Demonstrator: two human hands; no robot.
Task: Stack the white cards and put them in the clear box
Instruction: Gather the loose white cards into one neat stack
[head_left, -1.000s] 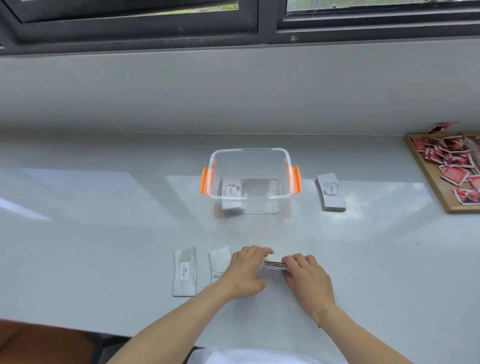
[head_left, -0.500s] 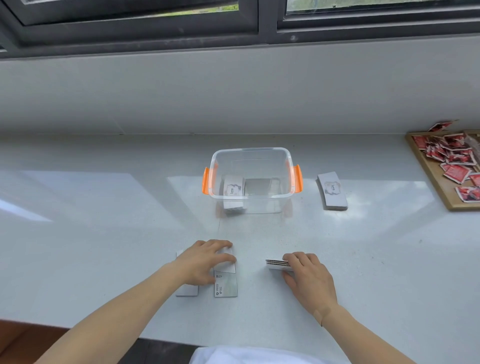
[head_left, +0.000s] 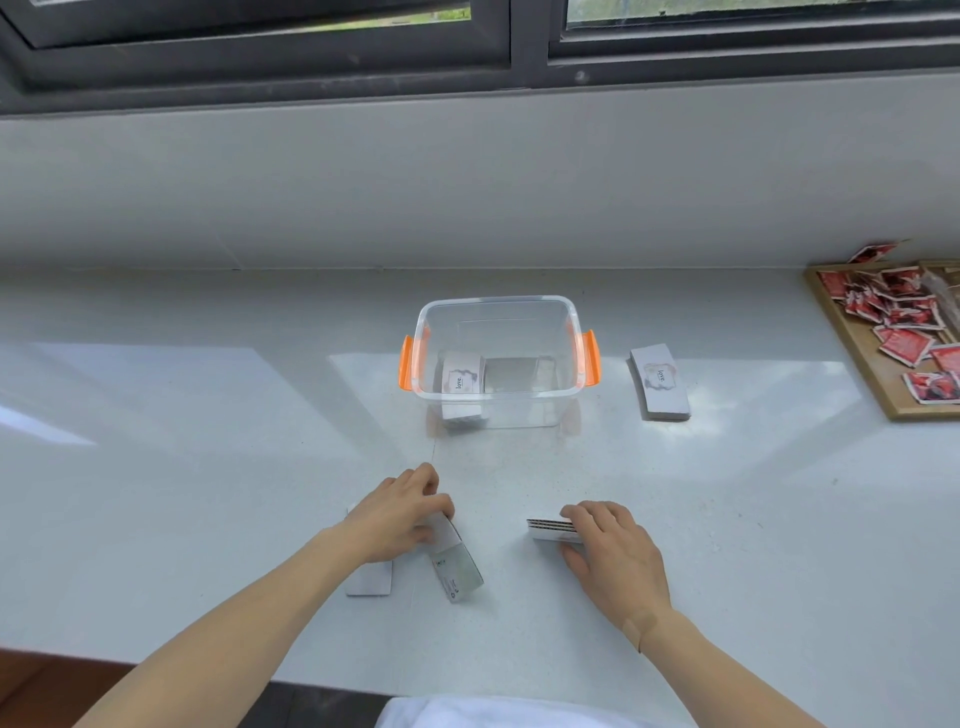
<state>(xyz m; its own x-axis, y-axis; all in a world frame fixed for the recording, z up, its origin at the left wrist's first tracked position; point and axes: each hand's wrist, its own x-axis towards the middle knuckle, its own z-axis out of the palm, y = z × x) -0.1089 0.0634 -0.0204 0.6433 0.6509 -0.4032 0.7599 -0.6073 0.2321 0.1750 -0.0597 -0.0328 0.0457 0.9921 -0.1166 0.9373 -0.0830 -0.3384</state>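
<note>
- Gathering loose white cards on the white counter (head_left: 208, 467): the person's left hand (head_left: 400, 517) has its fingers curled around the top end of one card (head_left: 454, 564), which lies at a slant with its lower end towards the person; a second loose card (head_left: 370, 577) lies flat just beside it, partly under the wrist.
- The right hand (head_left: 613, 551) lies over a small stack of cards (head_left: 553, 527), fingers together along the top and thumb underneath, pinching the stack by its right end.
- Handling, as judged: the cards look thin, light and fairly stiff, with smooth faces likely to slide on the glossy counter. A single card is best lifted by an edge; a stack is best gripped across its long edges so it does not fan out.
- Count: two loose cards, one stack in hand, one further stack (head_left: 660, 384) right of the clear box (head_left: 498, 306), and one stack (head_left: 462, 382) inside the box at its left. Cards per stack cannot be counted.
- A wooden tray (head_left: 852, 358) of red packets sits far right, well apart.
</note>
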